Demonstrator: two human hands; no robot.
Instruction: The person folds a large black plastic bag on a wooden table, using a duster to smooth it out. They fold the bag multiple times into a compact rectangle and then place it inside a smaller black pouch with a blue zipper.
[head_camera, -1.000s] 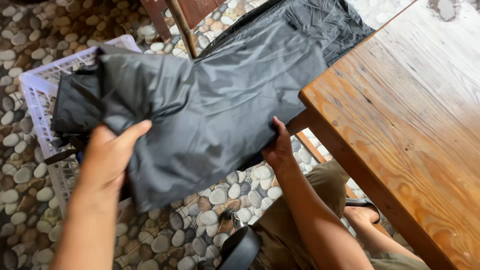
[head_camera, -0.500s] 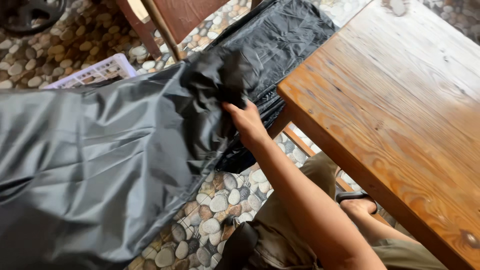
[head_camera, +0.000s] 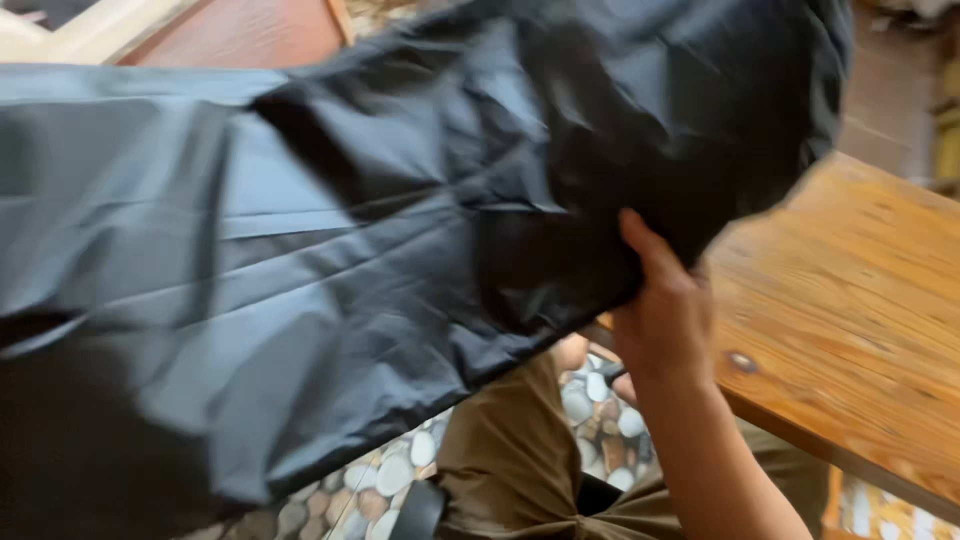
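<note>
**Black sheet lifted beside the wooden table**

A large black plastic sheet (head_camera: 330, 260) fills most of the view, raised just left of the wooden table (head_camera: 850, 330) and hiding nearly everything behind it. The right hand (head_camera: 665, 320) grips the sheet's lower edge at the table's near corner, fingers tucked into the folds. The left hand is hidden behind the sheet. Below the table edge lie olive trousers (head_camera: 510, 470) and a pebble floor (head_camera: 390, 480).

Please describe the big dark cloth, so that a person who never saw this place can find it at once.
Start at the wooden table on the right side. The right hand in front of it grips the dark sheet, which spreads left across most of the view. Only it is grey-black, smooth and creased; the floor beneath is pebbled.
</note>
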